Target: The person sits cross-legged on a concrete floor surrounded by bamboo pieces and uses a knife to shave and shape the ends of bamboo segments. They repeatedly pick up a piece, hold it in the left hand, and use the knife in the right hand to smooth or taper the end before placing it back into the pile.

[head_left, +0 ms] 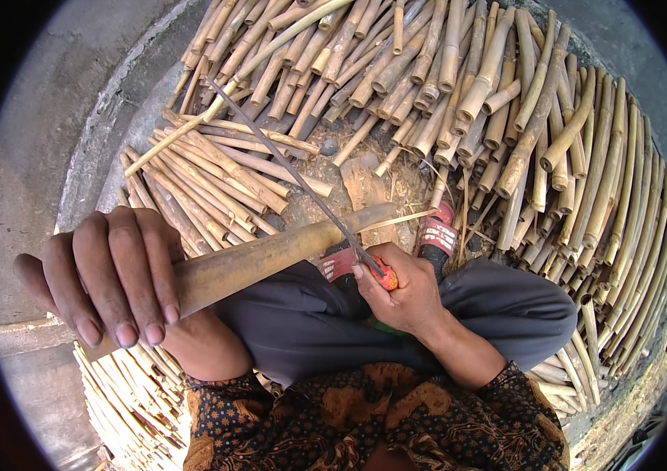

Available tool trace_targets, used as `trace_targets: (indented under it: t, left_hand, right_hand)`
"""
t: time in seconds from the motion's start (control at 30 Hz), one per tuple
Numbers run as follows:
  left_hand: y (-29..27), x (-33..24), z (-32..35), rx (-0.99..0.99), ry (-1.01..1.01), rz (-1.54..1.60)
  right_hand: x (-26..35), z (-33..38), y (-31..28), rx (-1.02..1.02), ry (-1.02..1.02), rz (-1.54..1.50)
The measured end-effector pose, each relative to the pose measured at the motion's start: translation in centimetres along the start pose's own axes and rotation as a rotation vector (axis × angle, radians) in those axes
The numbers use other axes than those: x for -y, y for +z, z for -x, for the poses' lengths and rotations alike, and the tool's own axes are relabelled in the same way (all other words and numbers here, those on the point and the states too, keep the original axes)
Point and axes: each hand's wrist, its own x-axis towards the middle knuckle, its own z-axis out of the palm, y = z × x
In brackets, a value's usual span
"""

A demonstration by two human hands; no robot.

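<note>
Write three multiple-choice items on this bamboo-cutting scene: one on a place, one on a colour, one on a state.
1. Where does the saw blade meet the bamboo piece?
A. near its far end
B. beside the left hand
C. nowhere

2. What colour is the saw handle?
A. blue
B. orange-red
C. white

3. How is the left hand set?
A. open, flat
B. wrapped around the bamboo piece
C. resting on a knee

Answers: 1 A, the blade crosses close to the tip, away from the left hand. 2 B, orange-red shows between the fingers of the right hand. 3 B, its fingers curl over the piece.
</note>
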Motion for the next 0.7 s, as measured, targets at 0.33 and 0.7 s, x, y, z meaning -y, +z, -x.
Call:
trace_targets:
  t: [0.33, 0.7]
  left_hand:
    - [-0.2, 0.2, 0.2, -0.020, 0.023, 0.013]
    - [-0.4, 0.1, 0.2, 0.003, 0.037, -0.027]
  right_hand:
    - [0.9, 0.1, -0.3, -0.004, 0.022, 0.047]
    - [-0.1, -0.3, -0.7, 0.014, 0.207, 0.155]
